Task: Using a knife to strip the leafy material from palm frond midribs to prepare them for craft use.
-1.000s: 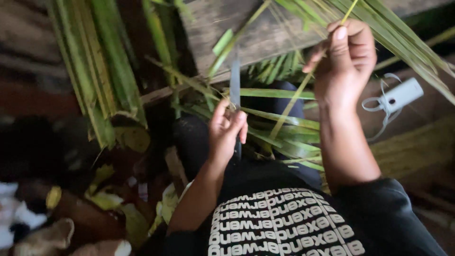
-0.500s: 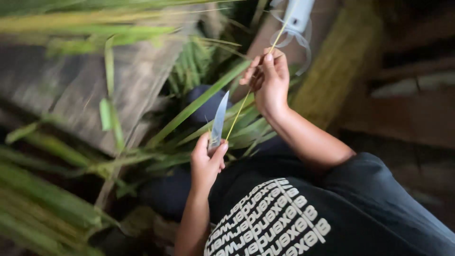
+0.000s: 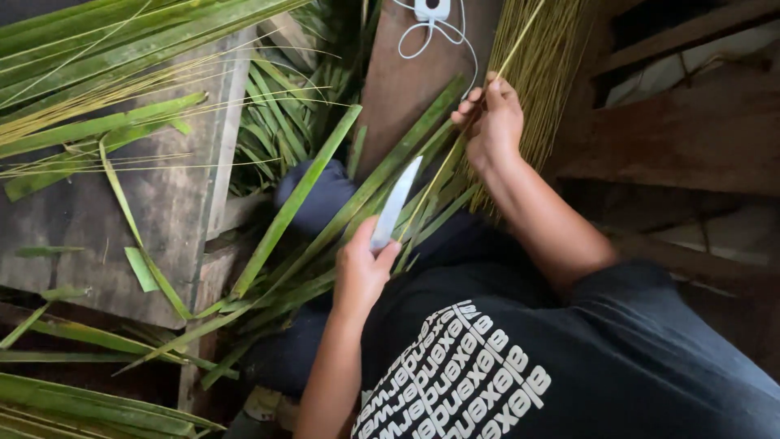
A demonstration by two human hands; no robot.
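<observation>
Biggest worry: that knife (image 3: 396,203) points up right beside the leaf rib (image 3: 439,175) across my lap, so a slip could nick my right fingers or snap the rib. Left hand (image 3: 361,272) is clenched round the knife handle; right hand (image 3: 491,122) pinches the rib above the blade.

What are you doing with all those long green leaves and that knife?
A person sits among long green palm leaves. The left hand grips a knife with its pale blade pointing up and away. The right hand pinches a thin yellowish leaf rib that runs down past the blade. More leaves lie across the lap and on the wooden boards, and a bundle of thin stripped ribs stands just beyond the right hand.
</observation>
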